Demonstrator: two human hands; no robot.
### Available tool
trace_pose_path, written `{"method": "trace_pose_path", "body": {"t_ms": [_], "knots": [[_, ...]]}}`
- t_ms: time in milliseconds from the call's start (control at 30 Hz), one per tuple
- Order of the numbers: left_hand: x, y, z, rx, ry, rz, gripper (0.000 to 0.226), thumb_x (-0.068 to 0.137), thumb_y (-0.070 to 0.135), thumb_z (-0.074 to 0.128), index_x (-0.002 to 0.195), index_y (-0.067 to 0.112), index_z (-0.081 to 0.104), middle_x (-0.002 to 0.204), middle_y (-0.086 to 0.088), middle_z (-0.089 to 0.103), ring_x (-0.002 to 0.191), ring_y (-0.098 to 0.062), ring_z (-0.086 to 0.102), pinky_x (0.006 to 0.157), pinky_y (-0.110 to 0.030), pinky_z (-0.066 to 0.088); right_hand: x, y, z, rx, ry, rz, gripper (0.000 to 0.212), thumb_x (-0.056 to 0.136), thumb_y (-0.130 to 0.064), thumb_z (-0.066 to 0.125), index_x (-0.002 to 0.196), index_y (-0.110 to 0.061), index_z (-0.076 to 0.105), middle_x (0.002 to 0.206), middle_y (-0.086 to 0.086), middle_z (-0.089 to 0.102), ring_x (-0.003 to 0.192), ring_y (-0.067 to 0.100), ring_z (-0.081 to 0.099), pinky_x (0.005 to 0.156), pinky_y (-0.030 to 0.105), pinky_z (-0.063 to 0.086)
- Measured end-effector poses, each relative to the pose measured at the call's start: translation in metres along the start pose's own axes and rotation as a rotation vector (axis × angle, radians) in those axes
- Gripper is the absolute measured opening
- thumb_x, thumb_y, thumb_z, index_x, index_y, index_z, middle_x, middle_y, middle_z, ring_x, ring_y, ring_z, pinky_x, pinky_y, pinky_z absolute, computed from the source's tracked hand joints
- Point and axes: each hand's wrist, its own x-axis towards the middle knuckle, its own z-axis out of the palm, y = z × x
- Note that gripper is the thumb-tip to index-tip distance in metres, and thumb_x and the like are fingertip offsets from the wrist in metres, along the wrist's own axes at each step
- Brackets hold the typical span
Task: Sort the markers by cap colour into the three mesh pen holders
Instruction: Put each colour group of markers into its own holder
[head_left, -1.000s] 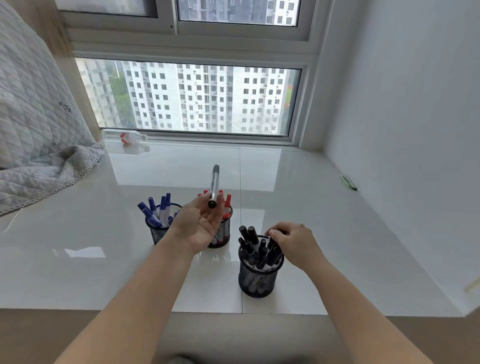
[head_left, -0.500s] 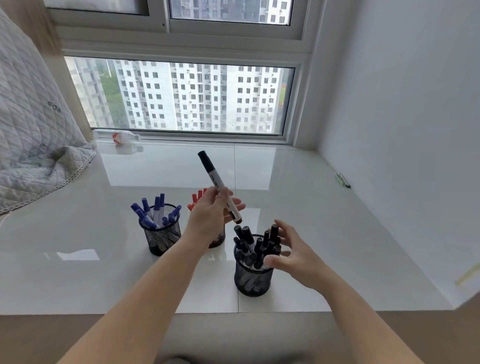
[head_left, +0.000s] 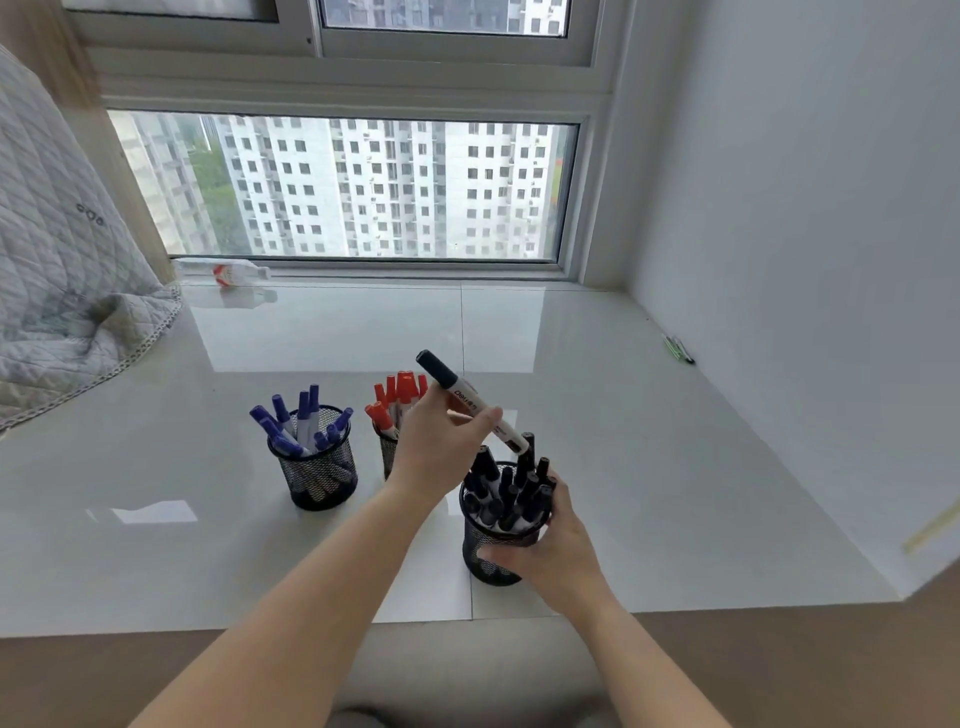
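One black-capped white marker (head_left: 470, 400) sits pinched in my left hand (head_left: 440, 440), its cap slanting up and away to the left, its lower end poking past my grip just above the black mesh pen holder of black-capped markers (head_left: 503, 551). My right hand (head_left: 553, 555) curls round that holder, which stands on the glossy white surface (head_left: 675, 467).

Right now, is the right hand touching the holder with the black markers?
Touching. The head view shows the right hand wrapped around the side of the black-marker holder, with its thumb lying across the mesh front.
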Motion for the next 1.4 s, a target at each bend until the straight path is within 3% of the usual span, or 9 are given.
{"method": "trace_pose_path", "body": {"t_ms": [133, 333, 533, 600, 733, 900, 1100, 1300, 1400], "knots": [[0.005, 0.001, -0.007, 0.150, 0.033, 0.045, 0.024, 0.080, 0.029, 0.068, 0.093, 0.018, 0.051, 0.076, 0.014, 0.063, 0.073, -0.003, 0.065, 0.068, -0.029, 0.052, 0.003, 0.000, 0.003, -0.001, 0.072, 0.008, 0.088, 0.039, -0.048, 0.078, 0.114, -0.050, 0.033, 0.101, -0.030, 0.060, 0.094, -0.018, 0.053, 0.073, 0.008, 0.040], [0.001, -0.006, 0.003, 0.423, -0.274, 0.038, 0.020, 0.078, 0.033, 0.067, 0.088, 0.021, 0.056, 0.087, 0.012, 0.067, 0.090, -0.008, 0.063, 0.078, -0.032, 0.050, 0.004, -0.001, 0.015, -0.039, 0.092, 0.033, 0.089, 0.042, -0.052, 0.075, 0.121, -0.038, 0.036, 0.104, -0.024, 0.060, 0.097, -0.004, 0.057, 0.075, 0.016, 0.045], [0.005, -0.004, 0.003, 0.296, -0.149, 0.076, 0.015, 0.084, 0.034, 0.061, 0.089, 0.025, 0.050, 0.086, 0.016, 0.060, 0.086, -0.003, 0.061, 0.074, -0.029, 0.047, 0.006, -0.002, 0.016, -0.089, 0.109, 0.036, 0.080, 0.045, -0.053, 0.075, 0.113, -0.041, 0.034, 0.095, -0.031, 0.058, 0.086, -0.023, 0.050, 0.064, 0.006, 0.038], [0.005, -0.001, 0.002, 0.235, -0.090, 0.118, 0.027, 0.081, 0.028, 0.066, 0.102, 0.023, 0.049, 0.085, 0.016, 0.056, 0.081, -0.001, 0.060, 0.074, -0.033, 0.052, 0.005, -0.002, 0.016, -0.092, 0.112, 0.042, 0.081, 0.045, -0.053, 0.075, 0.114, -0.043, 0.033, 0.095, -0.033, 0.057, 0.085, -0.025, 0.049, 0.064, 0.006, 0.038], [0.004, 0.000, 0.000, 0.263, 0.003, 0.275, 0.072, 0.079, 0.023, 0.072, 0.135, 0.026, 0.028, 0.086, 0.021, 0.048, 0.065, 0.011, 0.054, 0.060, -0.016, 0.049, 0.006, 0.001, 0.016, -0.088, 0.112, 0.054, 0.082, 0.045, -0.052, 0.075, 0.115, -0.041, 0.034, 0.095, -0.032, 0.056, 0.087, -0.019, 0.050, 0.066, 0.007, 0.038], [-0.002, -0.005, 0.006, 0.405, -0.084, 0.327, 0.032, 0.086, 0.028, 0.063, 0.116, 0.027, 0.053, 0.095, 0.015, 0.064, 0.070, 0.004, 0.061, 0.071, -0.028, 0.052, 0.007, 0.004, 0.017, -0.094, 0.110, 0.053, 0.083, 0.046, -0.054, 0.074, 0.117, -0.040, 0.034, 0.098, -0.027, 0.060, 0.091, -0.008, 0.056, 0.070, 0.013, 0.043], [-0.002, -0.009, 0.004, 0.370, -0.060, 0.309, 0.021, 0.087, 0.028, 0.062, 0.107, 0.025, 0.066, 0.086, 0.010, 0.072, 0.072, -0.004, 0.064, 0.060, -0.003, 0.036, 0.007, 0.003, 0.017, -0.094, 0.105, 0.040, 0.083, 0.047, -0.052, 0.073, 0.116, -0.046, 0.029, 0.099, -0.029, 0.056, 0.090, -0.006, 0.054, 0.070, 0.014, 0.042], [0.003, -0.014, 0.001, 0.595, -0.361, 0.156, 0.025, 0.092, 0.040, 0.048, 0.112, 0.037, 0.064, 0.113, 0.005, 0.066, 0.111, -0.013, 0.054, 0.093, -0.034, 0.044, 0.007, 0.002, 0.018, -0.082, 0.101, 0.047, 0.085, 0.044, -0.057, 0.071, 0.116, -0.046, 0.028, 0.105, -0.023, 0.058, 0.097, 0.002, 0.057, 0.073, 0.014, 0.044], [0.007, -0.011, 0.000, 0.623, -0.429, 0.116, 0.027, 0.093, 0.040, 0.047, 0.116, 0.039, 0.062, 0.121, 0.008, 0.064, 0.117, -0.014, 0.053, 0.097, -0.037, 0.044, 0.007, 0.003, 0.019, -0.079, 0.103, 0.031, 0.089, 0.044, -0.057, 0.071, 0.121, -0.041, 0.029, 0.108, -0.021, 0.057, 0.099, 0.005, 0.056, 0.077, 0.018, 0.044]]}}
